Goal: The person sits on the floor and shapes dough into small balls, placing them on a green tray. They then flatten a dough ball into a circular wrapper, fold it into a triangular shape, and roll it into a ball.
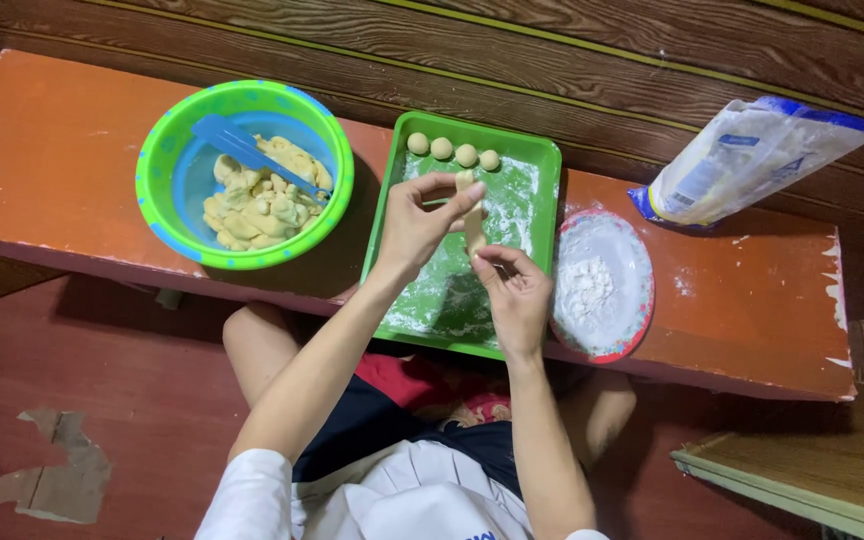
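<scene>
Dough strip (474, 225) held upright over the green tray (542, 160): left hand (420, 222) pinches its far end, right hand (515, 292) pinches its near end; long axis runs near-far.

I log: bowl (244, 175), green rim, blue inside, pale dots; spatula (237, 145), blue; dough (262, 195), pale yellow; tray (542, 160), green, dusted white; plate (602, 285), red rim, white flour; bag (752, 160), white and blue; bench (62, 170), orange.
</scene>
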